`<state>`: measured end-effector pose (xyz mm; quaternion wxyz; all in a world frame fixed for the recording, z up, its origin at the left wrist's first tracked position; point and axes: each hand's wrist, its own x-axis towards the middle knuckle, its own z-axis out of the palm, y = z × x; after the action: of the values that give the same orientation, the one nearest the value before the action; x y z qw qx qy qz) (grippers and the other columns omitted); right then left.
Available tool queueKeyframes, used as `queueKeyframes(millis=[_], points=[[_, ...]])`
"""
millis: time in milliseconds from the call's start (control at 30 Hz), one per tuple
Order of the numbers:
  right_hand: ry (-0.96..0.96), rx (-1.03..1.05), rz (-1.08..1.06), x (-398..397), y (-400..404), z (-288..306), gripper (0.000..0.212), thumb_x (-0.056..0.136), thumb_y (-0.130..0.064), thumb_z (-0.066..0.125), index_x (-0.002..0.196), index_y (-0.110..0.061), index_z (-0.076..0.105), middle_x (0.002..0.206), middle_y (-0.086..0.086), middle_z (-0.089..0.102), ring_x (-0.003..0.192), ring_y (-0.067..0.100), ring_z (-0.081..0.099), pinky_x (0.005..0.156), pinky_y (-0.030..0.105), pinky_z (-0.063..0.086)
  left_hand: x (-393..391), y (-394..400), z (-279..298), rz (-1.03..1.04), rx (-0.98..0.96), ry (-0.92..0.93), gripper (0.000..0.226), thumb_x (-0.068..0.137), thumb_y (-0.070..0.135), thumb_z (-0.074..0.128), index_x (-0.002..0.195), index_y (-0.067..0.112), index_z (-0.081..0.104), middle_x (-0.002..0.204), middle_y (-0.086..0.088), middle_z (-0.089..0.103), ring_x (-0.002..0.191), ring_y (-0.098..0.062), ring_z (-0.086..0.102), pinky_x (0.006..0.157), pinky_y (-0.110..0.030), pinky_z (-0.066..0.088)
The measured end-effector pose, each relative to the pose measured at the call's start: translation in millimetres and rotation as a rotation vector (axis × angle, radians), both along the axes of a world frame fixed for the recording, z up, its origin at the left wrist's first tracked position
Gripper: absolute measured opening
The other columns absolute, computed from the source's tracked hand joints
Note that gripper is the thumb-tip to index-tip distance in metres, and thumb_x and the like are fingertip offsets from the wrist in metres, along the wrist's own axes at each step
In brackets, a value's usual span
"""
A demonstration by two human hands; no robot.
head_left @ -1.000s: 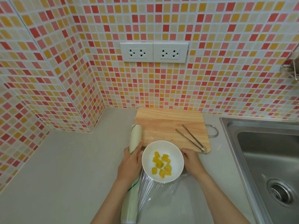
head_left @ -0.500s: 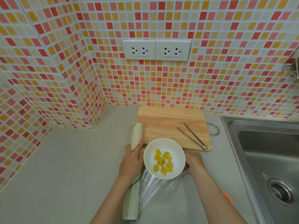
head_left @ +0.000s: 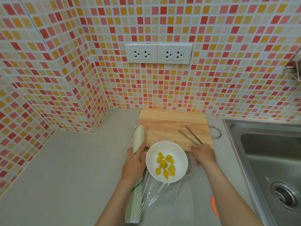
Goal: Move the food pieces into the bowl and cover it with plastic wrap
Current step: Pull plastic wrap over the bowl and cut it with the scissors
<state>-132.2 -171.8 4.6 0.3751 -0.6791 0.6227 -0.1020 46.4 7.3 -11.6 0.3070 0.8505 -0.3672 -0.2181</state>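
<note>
A white bowl (head_left: 167, 161) holding yellow food pieces (head_left: 165, 165) sits on a grey counter (head_left: 65, 168) between a person's two hands, its rim just beside each of them. The left hand (head_left: 134, 163) lies over a long roll of plastic wrap (head_left: 136, 175), fingers curled around the tube and gripping it; the roll runs lengthwise along the bowl's left side. A pulled-out sheet of clear film (head_left: 162, 191), wrinkled and glinting, spreads from the roll across the counter beneath and in front of the bowl. The right hand (head_left: 203, 154) rests palm-down at the bowl's right, fingers bent over the edge of the film; whether it pinches the film cannot be told. The bowl is round, smooth and glossy; the food pieces are small, irregular chunks clustered at its centre. Behind the bowl lies a rectangular pale wooden cutting board (head_left: 171, 126) with visible grain and a metal loop handle, and slim metal tongs (head_left: 191, 135) rest on it near the right hand. A stainless steel sink (head_left: 268, 160) is set into the counter at right, below a mosaic tile wall (head_left: 146, 88) of red, orange and cream
</note>
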Motion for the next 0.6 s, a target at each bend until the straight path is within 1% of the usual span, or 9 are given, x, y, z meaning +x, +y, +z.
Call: queueKeyframes(millis=[33, 67, 133, 167, 233, 333, 400, 533, 600], points=[[-0.089, -0.118, 0.033, -1, -3, 7, 0.033, 0.090, -0.030, 0.052, 0.061, -0.014, 0.059, 0.054, 0.002, 0.062, 0.060, 0.021, 0.063, 0.056, 0.025, 0.043, 0, 0, 0, 0.002, -0.004, -0.002, 0.041, 0.094, 0.052, 0.029, 0.135, 0.056, 0.028, 0.129, 0.001, 0.032, 0.093, -0.023, 0.060, 0.083, -0.034, 0.047], [-0.263, -0.169, 0.089, 1, -3, 18, 0.028, 0.093, -0.028, 0.049, 0.069, -0.020, 0.061, 0.067, -0.002, 0.065, 0.070, 0.013, 0.064, 0.063, 0.021, 0.045, -1, 0, 0, 0.005, -0.006, -0.005, 0.041, 0.094, 0.053, 0.029, 0.135, 0.057, 0.027, 0.130, 0.001, 0.032, 0.093, -0.023, 0.060, 0.082, -0.034, 0.046], [-0.583, -0.049, 0.259, 17, 6, 35, 0.026, 0.099, -0.024, 0.039, 0.099, -0.020, 0.065, 0.096, -0.002, 0.067, 0.093, 0.002, 0.062, 0.086, 0.014, 0.042, -2, 0, 0, 0.013, -0.002, -0.008, 0.041, 0.094, 0.053, 0.029, 0.135, 0.057, 0.027, 0.131, 0.001, 0.032, 0.093, -0.023, 0.059, 0.082, -0.033, 0.045], [-0.643, 0.033, 0.337, 25, 9, 37, 0.031, 0.100, -0.023, 0.035, 0.113, -0.014, 0.061, 0.106, 0.002, 0.066, 0.102, 0.005, 0.060, 0.093, 0.017, 0.041, -2, 0, 1, 0.018, 0.002, -0.010, 0.041, 0.094, 0.053, 0.029, 0.135, 0.057, 0.027, 0.131, 0.001, 0.032, 0.093, -0.023, 0.059, 0.081, -0.033, 0.045], [-0.640, 0.116, 0.422, 38, 18, 35, 0.038, 0.101, -0.022, 0.030, 0.126, -0.006, 0.054, 0.113, 0.009, 0.063, 0.108, 0.015, 0.059, 0.095, 0.022, 0.042, -3, 0, 2, 0.029, 0.010, -0.020, 0.042, 0.094, 0.052, 0.029, 0.136, 0.056, 0.027, 0.132, 0.001, 0.031, 0.092, -0.023, 0.059, 0.080, -0.033, 0.045], [-0.632, 0.157, 0.401, 45, 22, 22, 0.038, 0.101, -0.022, 0.029, 0.125, -0.006, 0.054, 0.110, 0.014, 0.066, 0.110, 0.026, 0.060, 0.101, 0.037, 0.041, -5, 1, 4, 0.055, 0.028, -0.040, 0.042, 0.094, 0.051, 0.027, 0.136, 0.056, 0.026, 0.131, 0.002, 0.032, 0.096, -0.024, 0.059, 0.083, -0.036, 0.047], [-0.592, 0.145, 0.379, 47, 20, 16, 0.037, 0.101, -0.026, 0.029, 0.120, -0.011, 0.058, 0.107, 0.010, 0.069, 0.111, 0.026, 0.060, 0.106, 0.043, 0.039, -6, 0, 4, 0.075, 0.040, -0.054, 0.042, 0.094, 0.052, 0.024, 0.136, 0.057, 0.026, 0.132, 0.003, 0.031, 0.100, -0.025, 0.058, 0.086, -0.039, 0.047], [-0.534, 0.134, 0.310, 48, 21, 7, 0.039, 0.101, -0.032, 0.028, 0.094, -0.029, 0.067, 0.113, 0.002, 0.069, 0.112, 0.021, 0.058, 0.106, 0.038, 0.039, -9, -1, 4, 0.096, 0.037, -0.077, 0.041, 0.094, 0.050, 0.024, 0.135, 0.057, 0.027, 0.132, 0.001, 0.033, 0.103, -0.027, 0.056, 0.088, -0.040, 0.047], [-0.576, 0.180, 0.261, 46, 22, 4, 0.037, 0.101, -0.033, 0.029, 0.101, -0.024, 0.065, 0.112, 0.006, 0.070, 0.110, 0.025, 0.060, 0.104, 0.041, 0.042, -9, -1, 6, 0.100, 0.040, -0.081, 0.041, 0.095, 0.050, 0.024, 0.136, 0.055, 0.028, 0.132, 0.001, 0.033, 0.103, -0.027, 0.056, 0.088, -0.040, 0.047]])
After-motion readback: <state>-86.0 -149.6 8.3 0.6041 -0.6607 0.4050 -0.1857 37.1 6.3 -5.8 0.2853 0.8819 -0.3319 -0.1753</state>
